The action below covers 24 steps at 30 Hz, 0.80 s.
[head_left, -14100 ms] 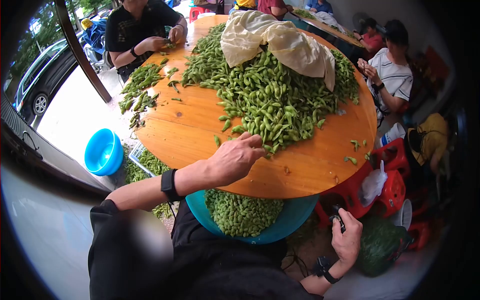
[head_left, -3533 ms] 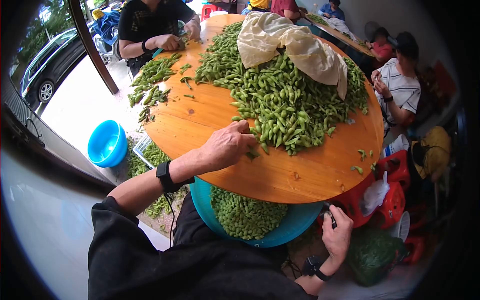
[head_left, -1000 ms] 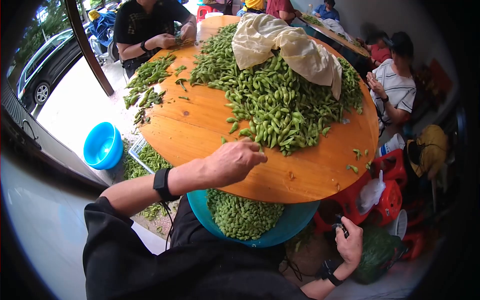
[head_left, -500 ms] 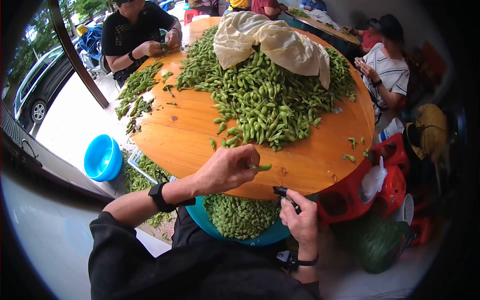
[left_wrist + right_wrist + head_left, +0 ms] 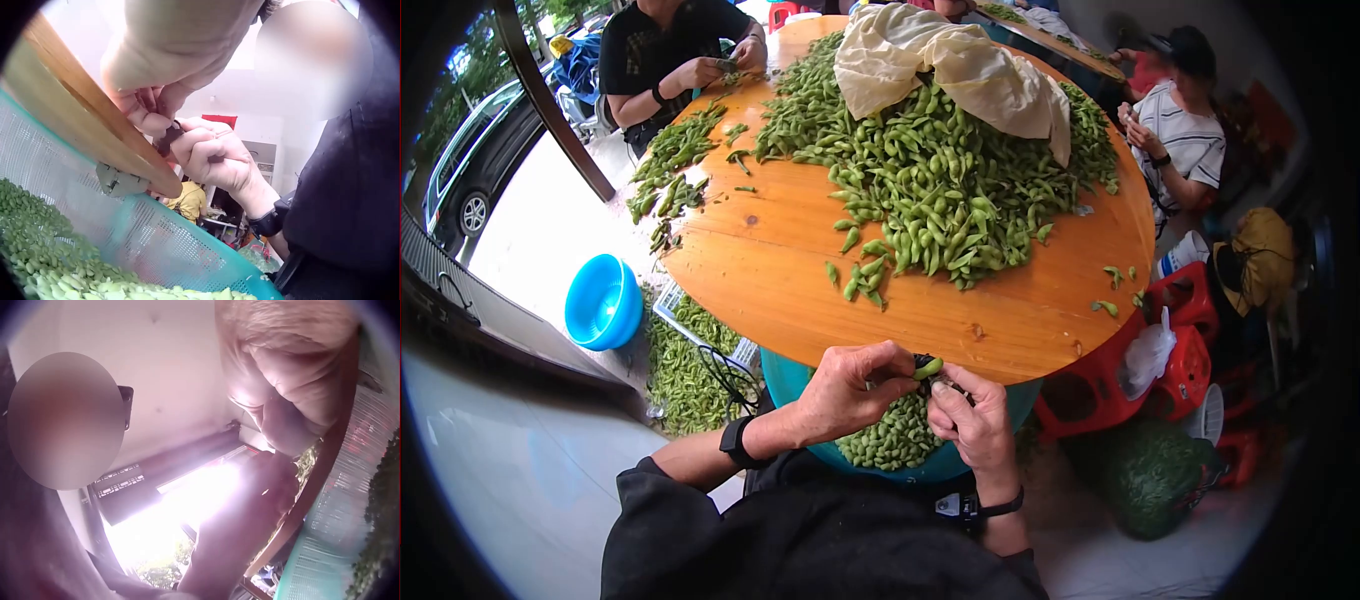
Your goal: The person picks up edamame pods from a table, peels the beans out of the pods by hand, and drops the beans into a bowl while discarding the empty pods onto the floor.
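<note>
Above the near table edge, my left hand [image 5: 855,385] pinches a green edamame pod [image 5: 928,369]. My right hand [image 5: 980,425] meets it there, gripping a small dark tool [image 5: 169,139] right at the pod; fingers cover most of the tool, and I cannot tell its kind. In the left wrist view the left hand [image 5: 181,50] and right hand [image 5: 215,156] come together fingertip to fingertip. Below them, a teal mesh basket [image 5: 187,247] holds shelled green beans [image 5: 890,440]. A large heap of edamame pods [image 5: 940,190] covers much of the round wooden table [image 5: 780,270].
A cream cloth [image 5: 960,75] drapes over the heap. Several loose pods [image 5: 865,275] lie at its near edge. A blue basin [image 5: 603,302] and spread pods [image 5: 690,370] are on the floor at left; red stools [image 5: 1175,370] stand at right. Other people sit around.
My left hand has drawn back from the heap's near edge with a pod. My right hand has risen from the lower right with its dark tool and met the left over the basket.
</note>
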{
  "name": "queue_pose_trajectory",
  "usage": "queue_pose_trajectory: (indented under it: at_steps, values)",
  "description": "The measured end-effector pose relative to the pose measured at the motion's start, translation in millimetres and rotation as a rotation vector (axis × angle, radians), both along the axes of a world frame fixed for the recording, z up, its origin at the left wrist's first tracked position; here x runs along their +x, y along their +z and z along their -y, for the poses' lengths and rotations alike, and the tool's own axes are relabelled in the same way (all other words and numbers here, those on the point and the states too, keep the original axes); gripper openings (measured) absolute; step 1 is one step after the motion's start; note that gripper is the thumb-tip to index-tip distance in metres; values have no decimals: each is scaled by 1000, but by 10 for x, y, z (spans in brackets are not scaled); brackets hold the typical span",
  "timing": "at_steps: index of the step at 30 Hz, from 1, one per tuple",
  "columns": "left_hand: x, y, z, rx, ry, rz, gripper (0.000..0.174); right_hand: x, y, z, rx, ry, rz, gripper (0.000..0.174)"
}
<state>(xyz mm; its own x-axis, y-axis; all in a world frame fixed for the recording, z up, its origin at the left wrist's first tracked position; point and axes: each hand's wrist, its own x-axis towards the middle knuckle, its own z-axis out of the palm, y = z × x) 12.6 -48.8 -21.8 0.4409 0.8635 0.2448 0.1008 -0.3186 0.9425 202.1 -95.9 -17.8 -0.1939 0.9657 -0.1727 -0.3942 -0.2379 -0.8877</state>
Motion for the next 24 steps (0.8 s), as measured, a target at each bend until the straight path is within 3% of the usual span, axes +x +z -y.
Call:
queue_pose_trajectory:
  at_steps: [6, 8, 12, 14, 15, 17, 18, 20, 21, 24]
  values:
    - [-12, 28, 21, 51, -59, -5, 12, 2, -2, 30, 28, -23, 31, 21]
    - [-10, -51, 69, -660, -229, 498, 14, 50, -18, 60, 74, 20, -20, 14]
    - [33, -97, 143, -955, -396, 818, 25, 106, -76, 65, 42, 60, -160, 13]
    - [31, -84, 114, -942, -425, 776, 32, 114, 6, 58, 76, 56, 31, 12]
    - [50, -61, 108, -831, -368, 619, 34, 103, 35, 48, 76, 56, 30, 12]
    - [86, -11, 100, -615, -294, 316, 34, 57, 84, 33, 412, -16, 653, 14]
    - [87, -1, 87, -618, -294, 315, 34, 25, 112, 41, 409, -16, 651, 14]
    - [83, 27, 46, -374, -228, -15, 33, -28, 156, 50, 637, -125, 932, 18]
    - [79, 102, 52, -172, -190, -141, 30, -21, 144, 48, 605, -115, 892, 19]
    - [37, 118, 54, -71, -239, -206, 30, 19, 93, 37, 626, -107, 902, 17]
